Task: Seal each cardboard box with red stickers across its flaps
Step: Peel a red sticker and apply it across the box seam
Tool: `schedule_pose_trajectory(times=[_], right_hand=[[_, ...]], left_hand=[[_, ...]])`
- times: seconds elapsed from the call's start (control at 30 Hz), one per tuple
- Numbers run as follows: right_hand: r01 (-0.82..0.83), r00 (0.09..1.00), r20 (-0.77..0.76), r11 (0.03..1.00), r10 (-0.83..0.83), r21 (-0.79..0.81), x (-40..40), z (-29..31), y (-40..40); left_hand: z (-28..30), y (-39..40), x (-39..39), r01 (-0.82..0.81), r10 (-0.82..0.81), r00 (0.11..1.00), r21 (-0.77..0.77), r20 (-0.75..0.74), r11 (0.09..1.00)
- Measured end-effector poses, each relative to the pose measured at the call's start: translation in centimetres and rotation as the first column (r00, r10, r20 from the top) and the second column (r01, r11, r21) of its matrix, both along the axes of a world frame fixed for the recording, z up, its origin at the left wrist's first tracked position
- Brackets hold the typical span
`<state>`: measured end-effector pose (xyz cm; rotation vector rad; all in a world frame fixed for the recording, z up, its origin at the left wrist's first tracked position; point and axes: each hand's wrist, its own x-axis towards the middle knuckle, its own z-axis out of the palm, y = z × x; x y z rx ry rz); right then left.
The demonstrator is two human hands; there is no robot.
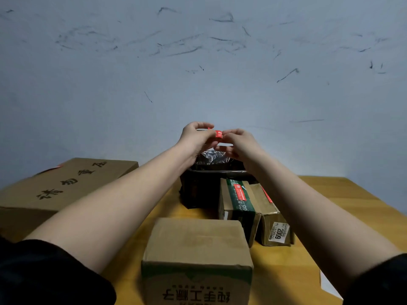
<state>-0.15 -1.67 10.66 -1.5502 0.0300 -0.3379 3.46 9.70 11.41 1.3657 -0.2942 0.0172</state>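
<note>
head cam: l hand + r hand both pinching red sticker above boxes

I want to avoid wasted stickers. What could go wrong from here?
1. Both hands, left hand and right hand, pinch the red sticker in the air; it may fold and stick to itself or to the fingers.
2. The nearest box shows no sticker yet and lies well below the hands, so placement across its flaps may be crooked.

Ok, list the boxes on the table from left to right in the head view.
Large flat box → plain box nearest the camera → green-banded box → box with the 2009 label. The dark foil-lined box behind overlaps them, so I've left it out.
</note>
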Motion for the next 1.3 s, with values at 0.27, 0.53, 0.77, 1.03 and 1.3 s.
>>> schedule_pose_trajectory(times=[0.27, 0.53, 0.77, 1.03, 1.3], right_hand=[[0.038, 0.998, 0.057, 0.996, -0.033, -0.085, 3.0, 0.2, -1.2], [0.198, 0.98, 0.09, 0.923, -0.178, -0.33, 6.8, -0.8, -2.2], [-0.019, 0.998, -0.061, 0.941, -0.002, -0.339, 8.8, -1.4, -3.3], [-0.033, 0.997, -0.082, 0.957, 0.009, -0.287, 11.2, -4.4, -4.5], [0.064, 0.978, -0.101, 0.719, -0.185, -0.692, 13.5, -6.6, -5.0]], left_hand=[[-0.3, -1.0, 2.3, 0.056, -0.06, 0.993, -0.042, -0.1, 0.998], [-1.0, -1.5, 5.3, -0.004, 0.026, 0.994, 0.195, -0.109, 0.981], [-1.6, -2.1, 8.5, 0.004, 0.019, 0.998, 0.352, -0.064, 0.936], [-4.5, -3.0, 10.9, 0.151, -0.15, 0.988, 0.568, -0.049, 0.809], [-6.6, -3.4, 12.5, 0.111, -0.214, 0.977, 0.829, 0.011, 0.548]])
